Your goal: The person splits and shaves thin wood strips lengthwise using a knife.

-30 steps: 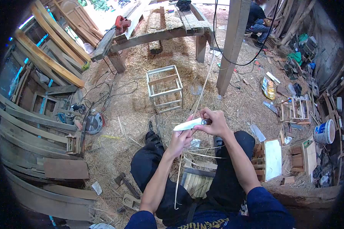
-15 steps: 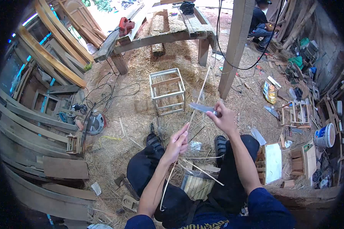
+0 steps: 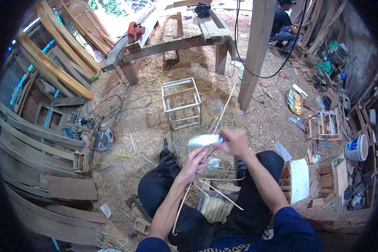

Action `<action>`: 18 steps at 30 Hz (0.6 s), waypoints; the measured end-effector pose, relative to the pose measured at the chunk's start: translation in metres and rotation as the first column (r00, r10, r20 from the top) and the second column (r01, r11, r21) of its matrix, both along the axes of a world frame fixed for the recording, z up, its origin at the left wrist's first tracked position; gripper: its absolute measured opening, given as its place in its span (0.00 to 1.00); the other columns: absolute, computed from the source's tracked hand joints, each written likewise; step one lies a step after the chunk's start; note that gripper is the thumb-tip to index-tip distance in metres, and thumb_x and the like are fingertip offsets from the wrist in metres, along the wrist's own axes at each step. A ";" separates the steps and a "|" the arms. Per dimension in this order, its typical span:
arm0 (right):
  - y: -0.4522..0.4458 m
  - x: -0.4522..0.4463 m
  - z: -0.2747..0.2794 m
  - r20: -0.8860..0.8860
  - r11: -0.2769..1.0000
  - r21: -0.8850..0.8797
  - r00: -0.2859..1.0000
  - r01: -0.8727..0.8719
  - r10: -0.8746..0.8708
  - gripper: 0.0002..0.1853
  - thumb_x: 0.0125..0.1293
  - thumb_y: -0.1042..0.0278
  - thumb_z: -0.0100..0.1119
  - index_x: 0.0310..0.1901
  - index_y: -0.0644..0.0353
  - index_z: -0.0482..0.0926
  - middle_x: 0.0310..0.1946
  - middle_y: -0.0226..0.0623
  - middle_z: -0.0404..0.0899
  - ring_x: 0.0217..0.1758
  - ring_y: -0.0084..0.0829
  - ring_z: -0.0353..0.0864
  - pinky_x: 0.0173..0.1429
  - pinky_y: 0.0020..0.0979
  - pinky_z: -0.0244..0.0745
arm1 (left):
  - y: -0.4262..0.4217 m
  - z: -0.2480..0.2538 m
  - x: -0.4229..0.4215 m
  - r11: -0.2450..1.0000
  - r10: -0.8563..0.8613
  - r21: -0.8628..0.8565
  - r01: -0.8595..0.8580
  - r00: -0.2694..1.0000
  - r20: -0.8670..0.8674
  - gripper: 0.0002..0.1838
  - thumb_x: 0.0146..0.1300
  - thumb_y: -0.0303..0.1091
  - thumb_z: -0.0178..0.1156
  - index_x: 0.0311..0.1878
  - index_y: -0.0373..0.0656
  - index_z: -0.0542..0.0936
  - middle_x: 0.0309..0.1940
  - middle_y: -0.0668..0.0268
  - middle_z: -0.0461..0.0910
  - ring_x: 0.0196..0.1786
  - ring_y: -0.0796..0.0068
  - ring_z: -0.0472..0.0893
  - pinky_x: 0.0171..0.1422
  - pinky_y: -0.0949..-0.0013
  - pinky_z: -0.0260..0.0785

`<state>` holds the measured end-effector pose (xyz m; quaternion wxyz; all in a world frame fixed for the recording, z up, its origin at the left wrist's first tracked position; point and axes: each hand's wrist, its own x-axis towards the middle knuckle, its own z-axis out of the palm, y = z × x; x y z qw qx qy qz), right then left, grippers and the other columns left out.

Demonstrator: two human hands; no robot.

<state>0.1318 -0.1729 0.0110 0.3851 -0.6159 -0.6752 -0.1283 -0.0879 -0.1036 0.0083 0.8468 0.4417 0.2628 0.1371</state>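
Observation:
Fingers closed, my left hand (image 3: 194,161) grips a long thin strip (image 3: 226,106) that slants away toward the workbench. Just right of it, my right hand (image 3: 235,143) is wrapped round the handle of a knife (image 3: 205,140). The blade, blurred by motion, points left and lies over the strip close to my left fingertips. Below my hands, several pale strips (image 3: 222,193) fan out between my knees, above a small slatted wooden piece (image 3: 214,208). On the ground ahead stands a small wooden frame (image 3: 181,101).
A workbench (image 3: 176,43) holds a red tool (image 3: 135,32). Beside it rise a wooden post (image 3: 256,54) and a hanging black cable. A circular saw (image 3: 103,139) lies left, a white bucket (image 3: 357,147) right. Another person (image 3: 284,29) crouches at the back right. Boards lean along the left.
Since half a second ago, my right hand and the knife have moved down and left, back toward my left hand. My left hand still holds the strip.

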 end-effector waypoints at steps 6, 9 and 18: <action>-0.001 0.014 0.001 -0.130 0.985 -0.010 0.976 0.172 -0.172 0.22 0.58 0.44 0.74 0.32 0.54 0.77 0.14 0.32 0.75 0.16 0.31 0.78 0.24 0.32 0.71 | -0.006 0.008 0.004 1.000 0.009 -0.013 -0.010 1.000 -0.026 0.26 0.78 0.37 0.51 0.77 0.53 0.65 0.24 0.80 0.54 0.18 0.90 0.52 0.19 0.81 0.41; -0.008 0.011 0.004 -0.111 0.988 -0.041 0.982 0.146 -0.150 0.22 0.57 0.47 0.75 0.33 0.57 0.76 0.14 0.33 0.75 0.17 0.31 0.79 0.24 0.32 0.70 | -0.003 -0.001 0.002 1.000 0.006 0.000 -0.006 1.000 -0.031 0.26 0.78 0.37 0.50 0.77 0.53 0.65 0.24 0.80 0.54 0.18 0.90 0.52 0.19 0.81 0.41; 0.002 0.018 -0.002 -0.073 0.979 0.020 0.977 0.201 -0.199 0.25 0.55 0.39 0.74 0.37 0.53 0.78 0.16 0.36 0.76 0.18 0.37 0.78 0.26 0.38 0.72 | -0.004 -0.001 -0.001 0.999 -0.032 -0.004 0.032 0.999 -0.019 0.27 0.77 0.37 0.52 0.77 0.49 0.65 0.23 0.80 0.54 0.18 0.90 0.52 0.18 0.79 0.42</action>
